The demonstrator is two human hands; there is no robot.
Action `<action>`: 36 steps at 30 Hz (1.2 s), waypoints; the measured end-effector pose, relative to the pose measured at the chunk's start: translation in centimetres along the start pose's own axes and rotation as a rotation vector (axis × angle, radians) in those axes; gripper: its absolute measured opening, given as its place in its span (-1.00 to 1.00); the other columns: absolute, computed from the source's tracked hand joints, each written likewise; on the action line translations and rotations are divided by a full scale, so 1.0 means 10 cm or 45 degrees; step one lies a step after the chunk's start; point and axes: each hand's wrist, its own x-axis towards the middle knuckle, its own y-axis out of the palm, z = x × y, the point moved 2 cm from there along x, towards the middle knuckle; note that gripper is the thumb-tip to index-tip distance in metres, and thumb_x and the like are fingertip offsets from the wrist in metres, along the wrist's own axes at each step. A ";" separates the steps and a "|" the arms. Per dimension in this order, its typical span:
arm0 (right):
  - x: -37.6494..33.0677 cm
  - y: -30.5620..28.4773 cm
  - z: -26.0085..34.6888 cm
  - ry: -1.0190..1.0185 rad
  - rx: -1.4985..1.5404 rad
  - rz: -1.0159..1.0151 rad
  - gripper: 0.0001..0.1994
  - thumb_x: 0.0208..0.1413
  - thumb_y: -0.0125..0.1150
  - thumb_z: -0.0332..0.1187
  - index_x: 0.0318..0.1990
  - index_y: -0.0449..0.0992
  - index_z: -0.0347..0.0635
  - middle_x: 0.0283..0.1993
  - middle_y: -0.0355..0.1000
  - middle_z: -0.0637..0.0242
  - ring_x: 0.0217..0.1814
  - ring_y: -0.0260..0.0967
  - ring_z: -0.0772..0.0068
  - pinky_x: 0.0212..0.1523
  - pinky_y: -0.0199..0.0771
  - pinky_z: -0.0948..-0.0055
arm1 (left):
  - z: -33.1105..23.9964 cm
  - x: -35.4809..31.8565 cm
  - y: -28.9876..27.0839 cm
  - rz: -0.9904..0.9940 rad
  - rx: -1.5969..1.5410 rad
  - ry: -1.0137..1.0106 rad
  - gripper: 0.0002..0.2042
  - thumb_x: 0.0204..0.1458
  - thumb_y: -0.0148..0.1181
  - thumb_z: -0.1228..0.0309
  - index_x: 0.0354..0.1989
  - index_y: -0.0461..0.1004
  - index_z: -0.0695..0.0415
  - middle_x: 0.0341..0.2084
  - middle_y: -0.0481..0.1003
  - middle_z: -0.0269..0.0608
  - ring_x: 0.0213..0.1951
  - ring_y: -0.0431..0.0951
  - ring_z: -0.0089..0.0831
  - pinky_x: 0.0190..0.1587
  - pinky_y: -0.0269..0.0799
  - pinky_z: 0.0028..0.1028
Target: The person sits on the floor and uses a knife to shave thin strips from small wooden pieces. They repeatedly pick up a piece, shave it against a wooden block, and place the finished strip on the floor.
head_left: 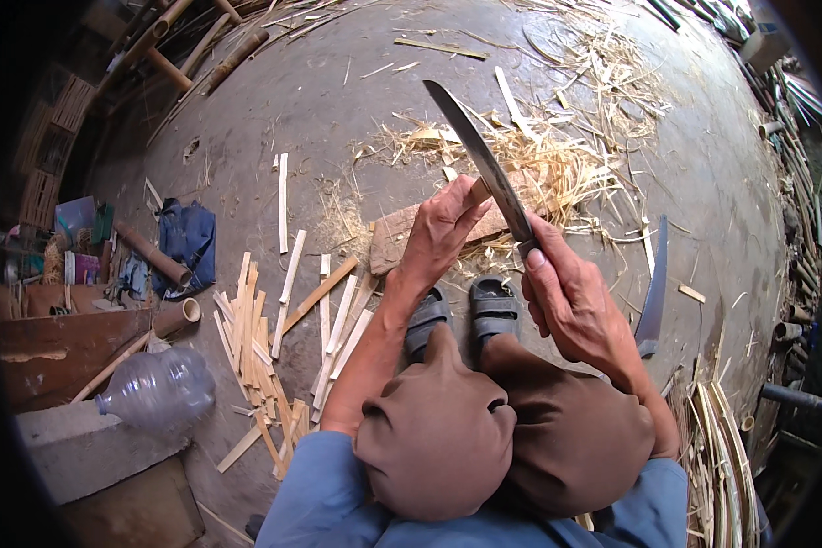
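Observation:
My right hand (571, 292) is closed round the handle of a long curved knife (475, 146). Its dark blade slants up and to the left, away from me. Between the fingers of my left hand (440, 228) is a short bamboo strip (478, 190), its end against or just beside the blade; I cannot tell which. Beneath both hands a thick wooden board (393, 239) lies on the floor, partly hidden by my left hand. A heap of pale shavings (566, 178) covers its far right end.
Cut bamboo strips (251, 329) lie in a loose pile at left. A saw (653, 301) rests on the floor at right, near bundled long strips (717, 447). A large clear plastic bottle (164, 388) sits on a concrete block (82, 447). My sandalled feet are behind the board.

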 end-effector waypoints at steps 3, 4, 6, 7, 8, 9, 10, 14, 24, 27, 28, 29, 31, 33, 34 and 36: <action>0.04 0.01 -0.03 -0.085 -0.086 -0.014 -0.58 0.35 -0.09 -0.39 0.33 0.20 -0.19 -0.43 0.41 -0.10 -0.37 0.43 -0.18 -0.29 0.37 0.05 | -0.04 0.00 -0.03 0.041 0.166 0.015 -0.80 0.19 0.20 0.46 -0.08 0.45 0.29 -0.25 0.54 -0.13 -0.16 0.55 -0.43 -0.03 0.51 -0.36; 0.04 0.02 -0.06 -0.121 -0.113 -0.023 -0.58 0.34 -0.08 -0.39 0.33 0.19 -0.19 -0.39 0.43 -0.15 -0.32 0.43 -0.26 -0.26 0.37 0.01 | -0.06 -0.02 -0.07 0.031 0.297 0.144 -0.77 0.18 0.22 0.46 -0.05 0.45 0.29 -0.21 0.55 -0.09 -0.14 0.57 -0.36 -0.02 0.51 -0.34; 0.07 0.02 -0.08 -0.158 -0.167 -0.044 -0.57 0.33 -0.07 -0.41 0.33 0.17 -0.19 -0.27 0.44 -0.25 -0.21 0.42 -0.33 -0.22 0.36 -0.05 | -0.19 0.01 -0.20 -0.035 0.671 0.247 -0.69 0.18 0.22 0.37 0.02 0.45 0.28 -0.13 0.55 0.05 -0.09 0.59 -0.19 -0.03 0.50 -0.25; 0.08 0.00 -0.07 -0.140 -0.184 -0.042 -0.56 0.32 -0.07 -0.42 0.33 0.16 -0.19 -0.20 0.44 -0.30 -0.16 0.41 -0.36 -0.20 0.35 -0.07 | -0.30 0.04 -0.34 -0.017 0.791 0.084 -0.64 0.19 0.21 0.33 0.08 0.42 0.25 -0.04 0.52 0.08 -0.02 0.57 -0.17 0.03 0.46 -0.23; 0.09 -0.03 -0.06 -0.168 -0.204 -0.066 -0.56 0.32 -0.07 -0.42 0.33 0.16 -0.19 -0.19 0.43 -0.30 -0.15 0.41 -0.36 -0.20 0.35 -0.08 | -0.51 0.10 -0.47 0.013 0.911 -0.074 -0.59 0.20 0.20 0.29 0.15 0.40 0.23 0.04 0.48 0.10 0.05 0.55 -0.14 0.08 0.42 -0.22; 0.10 -0.05 -0.09 -0.182 -0.224 -0.084 -0.56 0.32 -0.07 -0.42 0.34 0.16 -0.19 -0.19 0.43 -0.30 -0.15 0.41 -0.37 -0.19 0.35 -0.08 | -1.09 0.27 -0.68 0.128 0.892 -0.370 -0.54 0.20 0.20 0.29 0.23 0.36 0.19 0.17 0.43 0.05 0.14 0.50 -0.18 0.23 0.34 -0.27; 0.09 -0.06 -0.10 -0.161 -0.226 -0.082 -0.56 0.32 -0.07 -0.41 0.34 0.16 -0.19 -0.19 0.44 -0.30 -0.15 0.41 -0.37 -0.19 0.35 -0.08 | -1.39 0.39 -0.82 -0.089 0.891 -0.075 -0.56 0.23 0.16 0.25 0.21 0.38 0.19 0.14 0.45 0.04 0.14 0.51 -0.20 0.22 0.35 -0.28; 0.09 0.03 -0.05 -0.152 -0.211 -0.002 -0.55 0.32 -0.07 -0.40 0.34 0.15 -0.20 -0.20 0.44 -0.31 -0.16 0.41 -0.38 -0.20 0.34 -0.09 | -1.74 0.92 -0.99 -0.404 0.876 0.408 -0.63 0.30 0.02 0.11 0.05 0.49 0.12 -0.06 0.52 -0.08 -0.06 0.52 -0.32 0.12 0.41 -0.32; 0.17 0.20 -0.43 -0.276 -0.232 -0.090 -0.56 0.31 -0.05 -0.41 0.32 0.19 -0.24 -0.25 0.44 -0.31 -0.21 0.44 -0.34 -0.22 0.35 -0.07 | -0.36 1.41 -0.14 0.212 1.003 0.244 -0.61 0.27 -0.02 -0.02 -0.03 0.56 -0.01 -0.23 0.61 -0.14 -0.16 0.63 -0.22 0.20 0.40 -0.08; 0.24 0.30 -0.54 -0.181 -0.264 -0.025 -0.56 0.30 -0.04 -0.39 0.31 0.18 -0.19 -0.37 0.43 -0.30 -0.28 0.44 -0.34 -0.28 0.35 -0.11 | -0.43 1.34 -0.23 0.220 1.031 0.109 -0.63 0.26 0.00 -0.01 -0.10 0.63 -0.05 -0.21 0.64 -0.18 -0.18 0.65 -0.19 0.05 0.50 -0.17; 0.28 0.37 -0.65 -0.179 -0.280 -0.024 -0.56 0.30 -0.03 -0.38 0.30 0.18 -0.19 -0.40 0.43 -0.30 -0.29 0.44 -0.34 -0.30 0.35 -0.12 | -0.13 1.20 -0.16 0.540 1.201 -0.295 -0.62 0.25 0.01 -0.03 -0.12 0.64 -0.05 -0.20 0.65 -0.17 -0.17 0.65 -0.18 -0.02 0.53 -0.20; 0.36 0.41 -0.82 -0.205 -0.284 -0.030 -0.58 0.31 -0.05 -0.34 0.29 0.18 -0.15 -0.41 0.43 -0.30 -0.31 0.44 -0.35 -0.31 0.36 -0.15 | -0.14 1.20 -0.14 0.482 1.154 -0.275 -0.62 0.27 -0.01 0.01 -0.13 0.64 -0.02 -0.17 0.64 -0.14 -0.13 0.64 -0.19 -0.02 0.53 -0.22; 0.48 0.46 -0.95 -0.224 -0.262 -0.057 -0.60 0.34 -0.10 -0.27 0.29 0.19 -0.09 -0.42 0.44 -0.27 -0.32 0.43 -0.40 -0.29 0.36 -0.17 | 0.00 1.17 -0.17 0.222 0.891 -0.007 -0.62 0.31 -0.05 0.08 -0.12 0.63 0.05 -0.14 0.62 -0.11 -0.06 0.61 -0.22 0.01 0.51 -0.24; 0.52 0.54 -0.98 -0.280 -0.185 -0.084 -0.58 0.34 -0.10 -0.23 0.30 0.18 -0.07 -0.41 0.45 -0.25 -0.32 0.43 -0.40 -0.28 0.37 -0.18 | 0.06 0.98 -0.29 -0.153 0.442 0.444 -0.63 0.35 -0.10 0.14 -0.07 0.60 0.11 -0.11 0.61 -0.11 -0.01 0.59 -0.27 0.07 0.48 -0.26; 0.52 0.53 -0.98 -0.267 -0.183 -0.120 -0.57 0.34 -0.09 -0.22 0.31 0.17 -0.06 -0.41 0.46 -0.24 -0.31 0.44 -0.40 -0.27 0.38 -0.18 | -0.11 0.78 -0.27 -0.261 0.207 0.333 -0.61 0.39 -0.20 0.21 0.07 0.50 0.21 -0.08 0.59 -0.07 0.02 0.57 -0.29 0.15 0.41 -0.29; 0.48 0.60 -0.90 -0.127 -0.117 -0.020 -0.58 0.29 0.00 -0.19 0.23 0.20 -0.13 -0.40 0.48 -0.20 -0.32 0.45 -0.36 -0.28 0.42 -0.15 | -0.16 0.33 -0.36 -0.379 -0.062 0.300 -0.47 0.40 -0.30 0.05 0.12 0.42 0.28 -0.11 0.56 -0.02 0.04 0.54 -0.20 0.18 0.38 -0.25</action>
